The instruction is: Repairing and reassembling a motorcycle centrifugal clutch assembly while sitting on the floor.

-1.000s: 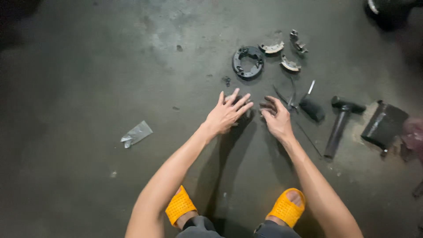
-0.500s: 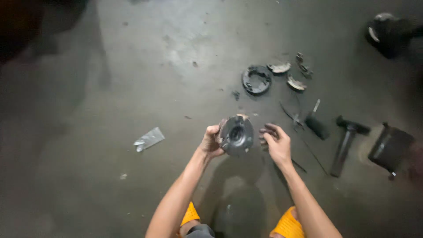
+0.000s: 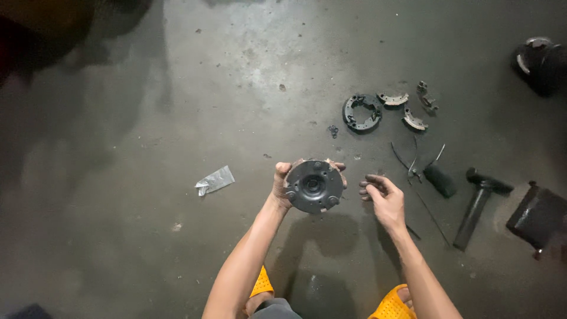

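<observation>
Head view, entry 1.

**Obs. A:** Left hand (image 3: 282, 186) holds a dark round metal plate (image 3: 314, 186) up off the floor, face toward the camera. Fingers curl round its rim from behind, thumb on the near left edge. Right hand (image 3: 381, 198) is just beside it, not touching; fingers loosely bent with tips drawn together. Cannot tell whether they pinch anything small.

**Obs. B:** Risks?

**Obs. A:** One-handed rim grip, and hand and plate both look greasy. My judgement: the plate could slip and drop onto the orange sandals (image 3: 393, 307) below, or onto the concrete. Also, small pieces lie loose: a tiny dark bit (image 3: 333, 130) and thin wire springs (image 3: 410, 162) could be kicked or lost against the dark surface.

**Obs. B:** Surface and room?

**Obs. A:** Bare concrete floor (image 3: 147, 254), stained, a pale glare patch at upper centre, dim at the edges. Laid out to the right, well apart from the hands: a ring-shaped carrier (image 3: 361, 112), three curved brake-like shoes (image 3: 413, 121), a black-handled tool (image 3: 440, 180), a hammer (image 3: 478, 207), a dark box-like part (image 3: 537, 215). A crumpled foil wrapper (image 3: 215, 180) lies to the left.
</observation>
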